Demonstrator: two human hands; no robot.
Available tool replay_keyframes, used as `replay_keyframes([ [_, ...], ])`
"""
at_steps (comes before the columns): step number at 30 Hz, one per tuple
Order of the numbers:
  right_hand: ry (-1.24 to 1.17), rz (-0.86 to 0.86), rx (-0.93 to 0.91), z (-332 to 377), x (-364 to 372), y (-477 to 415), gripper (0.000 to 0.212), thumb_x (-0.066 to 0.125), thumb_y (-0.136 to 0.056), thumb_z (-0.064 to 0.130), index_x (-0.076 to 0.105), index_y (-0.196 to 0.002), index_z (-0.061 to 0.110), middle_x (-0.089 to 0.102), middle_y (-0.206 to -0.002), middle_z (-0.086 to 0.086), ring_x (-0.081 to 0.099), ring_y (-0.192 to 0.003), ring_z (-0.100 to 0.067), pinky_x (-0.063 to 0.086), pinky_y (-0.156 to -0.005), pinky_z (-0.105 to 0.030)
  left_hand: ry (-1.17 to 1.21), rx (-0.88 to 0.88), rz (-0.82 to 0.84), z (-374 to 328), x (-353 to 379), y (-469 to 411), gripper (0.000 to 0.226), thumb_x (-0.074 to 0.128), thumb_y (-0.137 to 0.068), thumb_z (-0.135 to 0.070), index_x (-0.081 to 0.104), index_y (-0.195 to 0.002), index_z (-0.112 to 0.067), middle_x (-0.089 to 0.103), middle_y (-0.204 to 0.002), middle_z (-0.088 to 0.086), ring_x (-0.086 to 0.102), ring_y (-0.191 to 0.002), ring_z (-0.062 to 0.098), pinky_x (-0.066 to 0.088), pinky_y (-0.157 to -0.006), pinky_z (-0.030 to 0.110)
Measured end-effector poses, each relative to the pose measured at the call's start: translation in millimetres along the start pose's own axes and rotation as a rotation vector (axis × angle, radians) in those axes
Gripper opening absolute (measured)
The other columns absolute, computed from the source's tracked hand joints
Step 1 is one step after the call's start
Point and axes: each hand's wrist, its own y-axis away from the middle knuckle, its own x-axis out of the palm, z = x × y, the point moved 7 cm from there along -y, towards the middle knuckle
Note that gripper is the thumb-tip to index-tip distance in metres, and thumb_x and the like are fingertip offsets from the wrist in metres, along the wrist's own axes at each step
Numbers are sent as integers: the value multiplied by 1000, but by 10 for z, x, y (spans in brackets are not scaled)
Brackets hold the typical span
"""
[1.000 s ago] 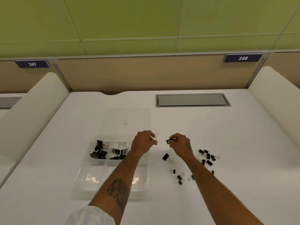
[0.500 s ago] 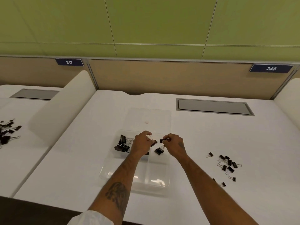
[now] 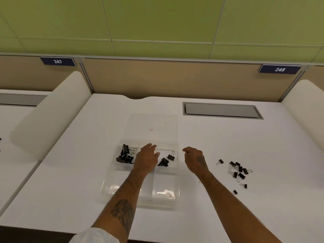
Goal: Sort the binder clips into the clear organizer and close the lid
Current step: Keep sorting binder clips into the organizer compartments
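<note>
Now two more binder clips point(image 3: 166, 160) lie in the clear organizer's point(image 3: 140, 193) far right compartment; our left hand point(image 3: 146, 159) and right hand point(image 3: 194, 159) have released them, both empty, fingers loosely spread. Loose clips point(image 3: 238, 170) wait on the bench point(image 3: 263, 146), lid point(image 3: 152, 127) open.

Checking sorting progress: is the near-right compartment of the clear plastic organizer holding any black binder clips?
No: the near-right compartment of the clear plastic organizer shows only bare plastic; black binder clips sit in far compartments.

Clear organizer point(image 3: 140, 193) sits centre frame, lid point(image 3: 152, 127) open flat behind it. My sorted black binder clips point(image 3: 125, 156) fill its upper-left compartment, two more point(image 3: 165, 160) upper-right. Loose clips point(image 3: 238, 170) scattered at right.
</note>
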Motion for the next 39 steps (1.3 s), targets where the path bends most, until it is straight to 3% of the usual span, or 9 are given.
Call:
replay_keyframes([
  [3, 149, 65, -11, -240, 25, 49, 36, 39, -96, 13, 58, -126, 22, 56, -128, -5, 50, -120, -22, 40, -102, -33, -308, 67, 27, 51, 115, 60, 65, 16, -97, -51, 21, -152, -18, 13, -160, 11, 9, -148, 26, 15, -117, 50],
  [7, 379, 175, -26, -560, 70, 127, 44, 38, -97, 12, 47, -138, 23, 46, -138, -4, 43, -126, -22, 40, -103, -33, -369, 65, 27, 173, 264, 85, 95, -20, -77, -73, 6, -154, -24, -1, -162, 10, -6, -149, 28, 4, -116, 56],
  [11, 470, 230, -2, -785, 114, 172, 44, 40, -99, 22, 40, -143, 27, 37, -146, -3, 38, -130, -23, 38, -102, -34, -374, 54, 22, 259, 323, 111, 93, -11, -79, -74, 11, -153, -24, 0, -161, 12, -4, -148, 30, 5, -115, 59],
  [18, 572, 134, -57, -726, 170, 116, 28, 47, -96, 24, 54, -122, 14, 53, -120, -8, 52, -107, -26, 49, -83, -36, -371, 24, 32, 297, 363, 109, 99, -23, -74, -74, 12, -153, -25, 4, -162, 9, 0, -149, 30, 9, -113, 61],
  [22, 646, 114, -77, -715, 256, 88, 27, 41, -98, 22, 55, -118, 11, 52, -118, -10, 52, -104, -24, 50, -80, -31, -340, 23, 28, 300, 366, 95, 98, -21, -78, -73, 20, -152, -24, 11, -161, 11, 6, -148, 33, 13, -111, 64],
  [27, 346, -3, 13, -530, 148, -22, 27, 52, -93, 20, 61, -116, 10, 56, -113, -14, 56, -102, -27, 49, -84, -31, -374, 10, 42, 340, 409, 82, 82, -4, -92, -66, 40, -144, -20, 33, -153, 15, 29, -141, 39, 30, -101, 68],
  [29, 203, -76, -37, -316, 89, -69, 28, 57, -92, 23, 61, -117, 11, 58, -112, -12, 57, -102, -25, 48, -85, -31, -376, 16, 29, 347, 415, 78, 80, -3, -93, -64, 42, -143, -20, 36, -152, 16, 32, -140, 39, 31, -100, 68],
  [34, 109, -106, -234, 294, 161, -150, 30, 63, -89, 26, 62, -115, 12, 61, -108, -9, 59, -99, -24, 48, -84, -33, -369, 19, 13, 342, 414, 75, 90, -14, -86, -67, 33, -148, -21, 26, -156, 15, 21, -144, 37, 23, -106, 66],
  [39, 249, 47, -270, 573, 466, -140, 30, 57, -91, 32, 62, -113, 12, 59, -111, -9, 55, -104, -24, 48, -85, -34, -382, 9, 12, 331, 403, 82, 102, -29, -75, -69, 20, -152, -24, 11, -161, 12, 6, -148, 33, 12, -111, 63],
])
